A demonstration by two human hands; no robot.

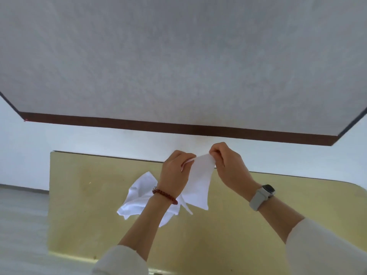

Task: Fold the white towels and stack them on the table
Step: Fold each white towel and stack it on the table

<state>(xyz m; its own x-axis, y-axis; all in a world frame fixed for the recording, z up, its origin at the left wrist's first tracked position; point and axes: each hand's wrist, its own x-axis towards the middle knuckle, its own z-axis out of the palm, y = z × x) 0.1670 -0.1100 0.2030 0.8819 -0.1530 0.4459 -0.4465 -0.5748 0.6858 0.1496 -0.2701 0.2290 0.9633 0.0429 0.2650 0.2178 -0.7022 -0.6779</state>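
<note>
**Q:** What step is shown, and how is it done well?

**A:** Both hands hold one white towel (199,181) aloft over the yellow table (258,235). The left hand (174,175) has its fingers closed on the top edge at about 10 o'clock of the cloth; the right hand (228,167) pinches the same edge at about 1 o'clock. This appears to be the opening-out that precedes a fold. Judged from here, the hands should part along the edge until each pinch reaches a corner, draw the edge taut, and only then lower the cloth flat.

**Q:** How does the towel look?

**A:** Thin, plain white and limp. It hangs as a narrow, tapering panel, its lower tip toward 6 o'clock, bunched rather than spread.

**Q:** Is there other cloth?

**A:** A crumpled towel (137,199) lies on the table at 8 o'clock of the held one, partly behind the left wrist, which bears a red bead bracelet (164,195). No folded stack is visible.
</note>
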